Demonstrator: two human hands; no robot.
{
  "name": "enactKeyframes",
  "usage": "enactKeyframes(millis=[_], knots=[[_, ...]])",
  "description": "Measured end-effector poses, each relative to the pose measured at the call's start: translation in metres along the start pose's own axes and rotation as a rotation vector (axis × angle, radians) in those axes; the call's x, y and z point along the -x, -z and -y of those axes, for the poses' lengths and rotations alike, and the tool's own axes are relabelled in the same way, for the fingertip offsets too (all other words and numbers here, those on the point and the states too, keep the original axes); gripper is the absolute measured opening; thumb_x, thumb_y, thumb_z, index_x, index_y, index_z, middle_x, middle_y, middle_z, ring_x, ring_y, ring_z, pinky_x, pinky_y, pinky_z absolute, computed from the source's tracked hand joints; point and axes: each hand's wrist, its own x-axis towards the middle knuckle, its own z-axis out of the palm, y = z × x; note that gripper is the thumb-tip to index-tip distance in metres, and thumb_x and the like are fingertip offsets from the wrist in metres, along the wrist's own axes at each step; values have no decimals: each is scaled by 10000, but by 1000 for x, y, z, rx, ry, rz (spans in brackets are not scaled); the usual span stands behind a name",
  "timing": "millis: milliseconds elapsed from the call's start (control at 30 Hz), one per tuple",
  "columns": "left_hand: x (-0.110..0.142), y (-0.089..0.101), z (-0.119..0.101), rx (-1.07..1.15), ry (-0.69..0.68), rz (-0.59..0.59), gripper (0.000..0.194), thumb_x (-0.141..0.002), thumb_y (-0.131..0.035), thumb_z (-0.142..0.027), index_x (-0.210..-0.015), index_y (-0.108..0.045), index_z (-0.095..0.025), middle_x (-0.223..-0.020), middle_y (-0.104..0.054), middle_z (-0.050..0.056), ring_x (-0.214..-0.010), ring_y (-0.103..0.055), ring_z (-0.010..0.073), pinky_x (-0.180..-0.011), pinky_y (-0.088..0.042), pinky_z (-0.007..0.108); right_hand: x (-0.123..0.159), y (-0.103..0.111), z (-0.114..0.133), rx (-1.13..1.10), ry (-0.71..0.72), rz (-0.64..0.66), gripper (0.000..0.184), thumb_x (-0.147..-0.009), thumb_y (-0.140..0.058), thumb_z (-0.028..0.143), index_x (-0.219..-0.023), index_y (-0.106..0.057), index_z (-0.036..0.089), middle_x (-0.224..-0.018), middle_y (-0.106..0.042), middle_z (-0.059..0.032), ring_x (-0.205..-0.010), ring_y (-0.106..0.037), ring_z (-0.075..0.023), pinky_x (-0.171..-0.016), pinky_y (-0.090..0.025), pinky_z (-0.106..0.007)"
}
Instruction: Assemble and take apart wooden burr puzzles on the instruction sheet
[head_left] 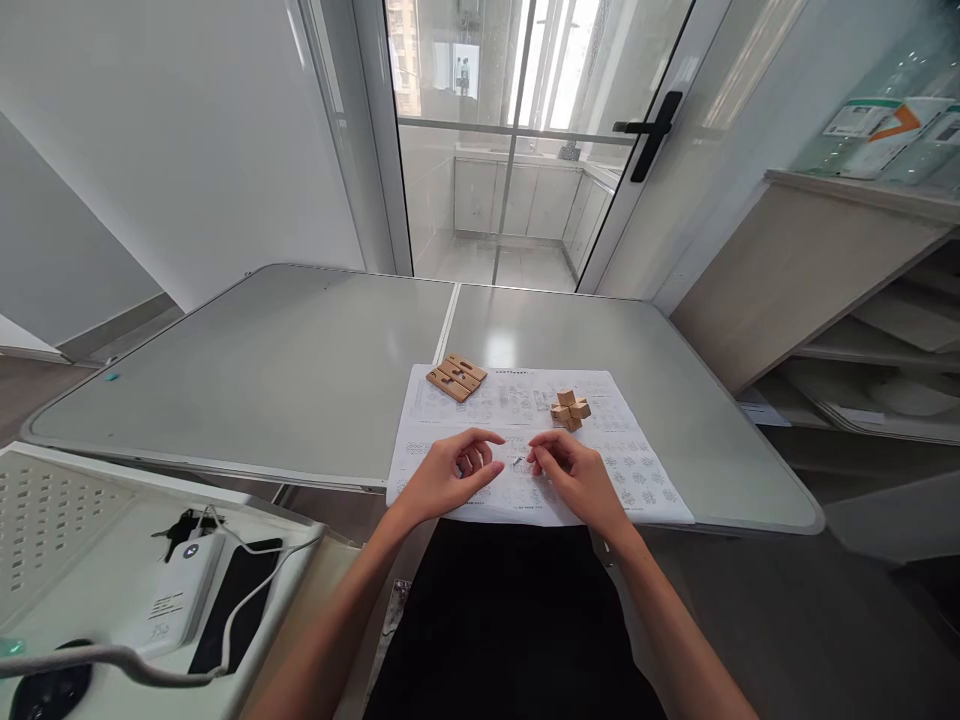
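Observation:
My left hand point(461, 470) is held over the printed paper sheet point(525, 405), its thumb and forefinger apart and the other fingers curled, with nothing between them. Across a small gap, my right hand point(571, 472) has its thumb and fingers drawn together; what they hold, if anything, is too small to make out. Between both hands shows a tiny shiny metal piece point(517, 461), close to the right fingertips. Beyond my left hand lies a flat wooden puzzle board point(457, 378) with cut slots. An interlocking wooden burr puzzle point(571, 410) sits past my right hand.
The sheet lies on a grey folding table point(315, 370) with a center seam. At lower left, a white cart point(97, 560) holds a power bank point(180, 590), a black phone point(238, 605), keys point(184, 530) and a cable. A shelf unit point(840, 280) stands to the right, a glass door point(517, 150) ahead.

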Motion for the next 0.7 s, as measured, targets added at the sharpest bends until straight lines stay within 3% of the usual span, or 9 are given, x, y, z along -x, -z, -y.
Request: enactKeyframes(millis=[700], knots=[[-10,-2,-3,-148,12,-5,335,-975,-633,-481,-1187,-695,-229,-825,-641,-3,-681,-552,132,-646,-484,265,-5,-1,4,-31,2,-11,181,-1004,-569,403,-1003,-649,240,-853,-761,-29,-720,-715,-210,-758,-574,-389]])
